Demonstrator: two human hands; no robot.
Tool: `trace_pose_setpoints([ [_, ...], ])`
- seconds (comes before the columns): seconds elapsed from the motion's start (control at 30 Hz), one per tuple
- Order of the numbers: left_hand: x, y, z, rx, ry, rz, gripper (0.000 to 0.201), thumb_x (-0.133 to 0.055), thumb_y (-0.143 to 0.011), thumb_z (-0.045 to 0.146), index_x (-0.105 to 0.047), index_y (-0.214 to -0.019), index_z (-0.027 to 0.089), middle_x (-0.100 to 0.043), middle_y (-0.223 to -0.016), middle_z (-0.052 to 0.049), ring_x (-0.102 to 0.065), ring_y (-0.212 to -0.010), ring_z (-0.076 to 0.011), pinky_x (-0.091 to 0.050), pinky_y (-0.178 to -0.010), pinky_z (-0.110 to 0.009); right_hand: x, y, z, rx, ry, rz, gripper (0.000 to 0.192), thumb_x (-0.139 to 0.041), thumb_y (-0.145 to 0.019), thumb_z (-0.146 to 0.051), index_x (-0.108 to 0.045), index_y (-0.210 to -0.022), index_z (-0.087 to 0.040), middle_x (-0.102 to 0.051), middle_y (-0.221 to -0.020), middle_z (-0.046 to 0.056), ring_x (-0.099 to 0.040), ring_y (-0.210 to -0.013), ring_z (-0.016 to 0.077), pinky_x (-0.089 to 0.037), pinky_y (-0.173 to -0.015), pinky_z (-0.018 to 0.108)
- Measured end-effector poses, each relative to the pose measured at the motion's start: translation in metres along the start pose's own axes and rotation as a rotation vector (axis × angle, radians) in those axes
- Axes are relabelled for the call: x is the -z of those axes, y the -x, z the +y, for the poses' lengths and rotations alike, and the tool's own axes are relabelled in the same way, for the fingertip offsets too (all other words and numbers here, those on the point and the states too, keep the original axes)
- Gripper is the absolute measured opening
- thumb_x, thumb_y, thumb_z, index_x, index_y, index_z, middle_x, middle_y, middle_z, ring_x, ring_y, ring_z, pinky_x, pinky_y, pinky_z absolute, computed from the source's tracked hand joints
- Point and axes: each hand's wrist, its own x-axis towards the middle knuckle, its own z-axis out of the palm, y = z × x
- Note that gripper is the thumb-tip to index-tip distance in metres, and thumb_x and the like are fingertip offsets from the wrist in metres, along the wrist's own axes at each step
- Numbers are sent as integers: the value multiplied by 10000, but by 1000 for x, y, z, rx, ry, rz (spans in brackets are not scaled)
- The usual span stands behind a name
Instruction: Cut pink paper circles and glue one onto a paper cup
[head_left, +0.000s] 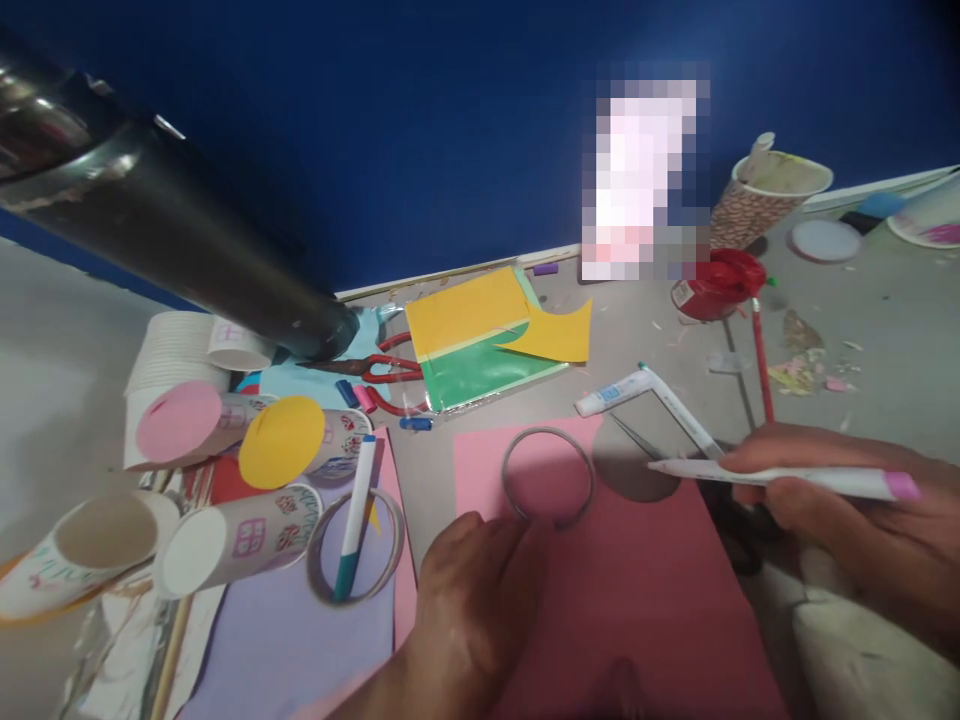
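Closest to me is the pink sheet (637, 590), so I'll hang everything off that. My left hand (469, 590) sits on its near left part, fingers bent down, tips pressing next to a thin ring (547, 477) that lies flat on the sheet's far left corner. Looks like I'm pinning ring and paper down together. My right hand (847, 510) hangs over the sheet's right edge with fingers closed around a white pen with a pink end (787, 480), tip aimed at the ring.

My read: the paper is light and floppy, slides easily, so press flat, don't pinch. The ring looks stiff but skittery, best held from the rim.

Just past the sheet's far edge there's a cut-out circular notch, scissors (637, 435) and a small white tube (611, 395). Left of the sheet sits a lilac sheet (300, 640) with a second ring and a teal marker (352, 520), then paper cups (187, 420) capped with pink and yellow discs. Farther back: yellow and green papers (472, 340), a red tape roll (720, 285), a patterned cup (765, 200).
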Motion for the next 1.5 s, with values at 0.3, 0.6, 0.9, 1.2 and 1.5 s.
trace_pose_setpoints([
  [0.3, -4, 1, -4, -77, -102, -25, 113, -572, -948, 101, -656, -972, 172, -559, -560, 42, -464, -502, -148, -315, -555, -329, 0, -11, 0, 246, -332, -45, 203, -547, -970, -355, -735, -938, -285, -749, -801, 17, -678, -629, 182, -520, -623, 289],
  [0.6, -3, -1, -3, -55, -84, -65, 98, -618, -941, 130, -630, -1023, 181, -650, -639, 22, -564, -546, -151, -380, -585, -314, 1, -16, 0, 529, -378, 29, 189, -512, -994, -238, -680, -940, -172, -773, -845, 74, -695, -718, 157, -490, -655, 247],
  [0.9, -1, -2, -2, -45, -69, -61, 100, -624, -934, 123, -635, -1012, 184, -670, -655, 15, -586, -554, -152, -392, -585, -310, -1, -13, 4, 463, -392, -7, 187, -502, -1002, -278, -676, -946, -239, -756, -872, 37, -673, -746, 178, -473, -680, 284],
  [1.2, -2, -2, -4, -83, -68, -61, 120, -653, -910, 96, -650, -1012, 160, -640, -622, 17, -542, -540, -145, -369, -563, -306, 0, -13, 2, 452, -386, -32, 185, -508, -999, -293, -682, -954, -248, -755, -867, 32, -678, -731, 182, -483, -689, 295],
  [1.5, -3, -1, -4, -107, -86, -38, 125, -656, -905, 88, -662, -1013, 152, -582, -570, 34, -483, -509, -135, -349, -544, -296, 4, -15, 0, 466, -363, -42, 210, -495, -993, -307, -687, -941, -239, -776, -856, 46, -701, -709, 186, -499, -646, 295],
])
